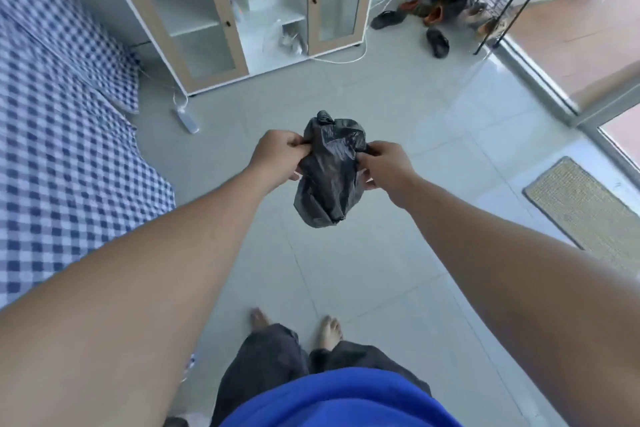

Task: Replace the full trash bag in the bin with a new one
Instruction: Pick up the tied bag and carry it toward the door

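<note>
A crumpled black trash bag [329,170] hangs in the air in front of me, above the pale tiled floor. My left hand [278,152] pinches its left edge and my right hand [386,166] pinches its right edge, both at about the same height. The bag is bunched up, with a knot-like lump at its top and a gathered end at its bottom. No bin is in view.
A bed with a blue checked sheet [59,135] fills the left side. A cabinet with glass doors [242,10] stands ahead, a white power strip [187,120] lies on the floor near it. Shoes [438,42] and a rack are at the back right, a woven mat [585,208] at the right.
</note>
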A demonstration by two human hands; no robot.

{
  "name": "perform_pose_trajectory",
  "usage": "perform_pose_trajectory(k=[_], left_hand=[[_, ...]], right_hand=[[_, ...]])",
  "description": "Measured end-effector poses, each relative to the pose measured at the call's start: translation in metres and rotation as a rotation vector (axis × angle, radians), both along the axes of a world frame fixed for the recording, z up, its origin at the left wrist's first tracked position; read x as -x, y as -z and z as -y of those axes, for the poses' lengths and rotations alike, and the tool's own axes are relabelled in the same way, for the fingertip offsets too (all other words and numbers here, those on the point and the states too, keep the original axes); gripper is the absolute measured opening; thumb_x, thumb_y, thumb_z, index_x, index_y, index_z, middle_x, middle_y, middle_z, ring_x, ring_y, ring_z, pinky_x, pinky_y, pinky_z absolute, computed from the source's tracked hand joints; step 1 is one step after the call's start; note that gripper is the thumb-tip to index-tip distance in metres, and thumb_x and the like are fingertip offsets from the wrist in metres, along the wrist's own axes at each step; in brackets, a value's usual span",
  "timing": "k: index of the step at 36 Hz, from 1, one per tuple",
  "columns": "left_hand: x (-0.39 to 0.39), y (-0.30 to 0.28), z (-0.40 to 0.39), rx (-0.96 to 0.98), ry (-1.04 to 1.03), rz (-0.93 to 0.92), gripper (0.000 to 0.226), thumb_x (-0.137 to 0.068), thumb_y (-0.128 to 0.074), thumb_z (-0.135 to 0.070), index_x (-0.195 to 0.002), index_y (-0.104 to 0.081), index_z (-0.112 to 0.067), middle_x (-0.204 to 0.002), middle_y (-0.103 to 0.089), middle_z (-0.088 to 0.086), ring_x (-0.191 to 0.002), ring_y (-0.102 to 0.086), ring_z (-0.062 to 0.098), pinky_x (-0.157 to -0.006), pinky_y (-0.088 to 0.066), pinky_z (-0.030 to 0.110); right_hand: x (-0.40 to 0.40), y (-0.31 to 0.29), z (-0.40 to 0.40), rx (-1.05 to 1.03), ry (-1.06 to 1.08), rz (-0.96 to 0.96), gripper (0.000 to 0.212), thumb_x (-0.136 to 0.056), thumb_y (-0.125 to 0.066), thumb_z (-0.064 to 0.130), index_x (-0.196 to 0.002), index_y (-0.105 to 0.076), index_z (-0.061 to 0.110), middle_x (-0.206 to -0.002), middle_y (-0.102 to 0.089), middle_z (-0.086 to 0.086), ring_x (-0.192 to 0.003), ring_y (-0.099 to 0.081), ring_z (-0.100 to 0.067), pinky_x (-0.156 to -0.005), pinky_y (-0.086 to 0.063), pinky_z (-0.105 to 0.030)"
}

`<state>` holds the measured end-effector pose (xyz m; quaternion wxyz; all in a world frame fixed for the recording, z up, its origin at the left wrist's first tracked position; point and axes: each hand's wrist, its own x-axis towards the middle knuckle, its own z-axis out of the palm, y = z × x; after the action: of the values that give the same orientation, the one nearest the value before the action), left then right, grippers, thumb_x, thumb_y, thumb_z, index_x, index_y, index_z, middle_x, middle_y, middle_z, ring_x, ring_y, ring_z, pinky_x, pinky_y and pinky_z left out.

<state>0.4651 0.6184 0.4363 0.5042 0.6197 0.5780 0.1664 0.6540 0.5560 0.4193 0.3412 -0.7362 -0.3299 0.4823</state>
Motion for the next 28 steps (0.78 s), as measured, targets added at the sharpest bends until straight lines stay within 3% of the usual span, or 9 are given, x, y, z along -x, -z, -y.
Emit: perform_pose_trajectory(k=[6, 11, 15, 19, 22, 25, 28], left_hand=[[-0.085, -0.008, -0.064, -0.013, 0.134, 0.039, 0.016, -0.089, -0.061, -0.019, -0.094, -0.073, -0.009, -0.081, -0.073, 0.012, -0.066, -0.069, 0.026, -0.054, -0.056, 0.030], [-0.174, -0.004, -0.119, 0.028, 0.259, 0.097, 0.015, -0.090, -0.061, -0.019, -0.090, -0.072, -0.010, -0.077, -0.070, 0.011, -0.066, -0.066, 0.027, -0.057, -0.059, 0.035], [-0.249, -0.007, -0.142, 0.065, 0.410, 0.088, 0.026, -0.078, -0.059, -0.026, -0.087, -0.071, -0.004, -0.090, -0.073, 0.021, -0.072, -0.068, 0.031, -0.065, -0.060, 0.053], [-0.357, -0.010, -0.151, 0.083, 0.650, 0.075, 0.025, -0.076, -0.056, -0.024, -0.085, -0.070, -0.005, -0.081, -0.073, 0.013, -0.072, -0.068, 0.032, -0.071, -0.059, 0.056], [-0.418, -0.011, -0.142, 0.077, 0.757, 0.074, 0.019, -0.086, -0.055, -0.017, -0.087, -0.069, -0.004, -0.082, -0.072, 0.014, -0.070, -0.067, 0.032, -0.062, -0.060, 0.051], [-0.489, -0.005, -0.130, 0.029, 0.910, 0.033, 0.018, -0.090, -0.055, -0.018, -0.084, -0.068, -0.008, -0.078, -0.069, 0.010, -0.067, -0.065, 0.029, -0.047, -0.053, 0.029], [-0.555, 0.002, -0.121, -0.005, 0.953, 0.022, 0.022, -0.090, -0.055, -0.019, -0.086, -0.069, -0.002, -0.074, -0.067, 0.011, -0.062, -0.061, 0.026, -0.049, -0.050, 0.028]], right_hand=[[-0.066, -0.013, -0.037, -0.050, 0.211, -0.062, 0.009, -0.094, -0.057, 0.008, -0.090, -0.065, 0.006, -0.070, -0.059, -0.008, -0.050, -0.051, -0.017, -0.057, -0.053, -0.031], [-0.140, -0.020, -0.063, -0.043, 0.378, -0.078, 0.007, -0.093, -0.060, 0.008, -0.089, -0.066, 0.007, -0.071, -0.062, -0.006, -0.053, -0.054, -0.016, -0.061, -0.058, -0.032], [-0.195, -0.033, -0.067, -0.021, 0.500, -0.083, 0.012, -0.092, -0.061, 0.005, -0.100, -0.067, -0.003, -0.076, -0.058, -0.013, -0.053, -0.051, -0.017, -0.052, -0.053, -0.026], [-0.265, -0.049, -0.050, -0.048, 0.695, -0.075, 0.021, -0.093, -0.061, 0.004, -0.109, -0.062, -0.009, -0.081, -0.057, -0.015, -0.062, -0.053, -0.022, -0.057, -0.050, -0.031], [-0.307, -0.050, -0.031, -0.048, 0.783, -0.057, 0.019, -0.093, -0.060, 0.006, -0.108, -0.064, -0.005, -0.082, -0.060, -0.016, -0.067, -0.057, -0.024, -0.059, -0.054, -0.033], [-0.363, -0.048, -0.008, -0.022, 0.867, -0.011, 0.013, -0.092, -0.061, 0.008, -0.101, -0.067, 0.001, -0.081, -0.062, -0.015, -0.065, -0.059, -0.024, -0.060, -0.056, -0.034], [-0.424, -0.037, 0.013, -0.018, 0.924, -0.014, 0.012, -0.092, -0.062, 0.009, -0.101, -0.068, 0.005, -0.082, -0.061, -0.014, -0.068, -0.057, -0.024, -0.066, -0.054, -0.038]])
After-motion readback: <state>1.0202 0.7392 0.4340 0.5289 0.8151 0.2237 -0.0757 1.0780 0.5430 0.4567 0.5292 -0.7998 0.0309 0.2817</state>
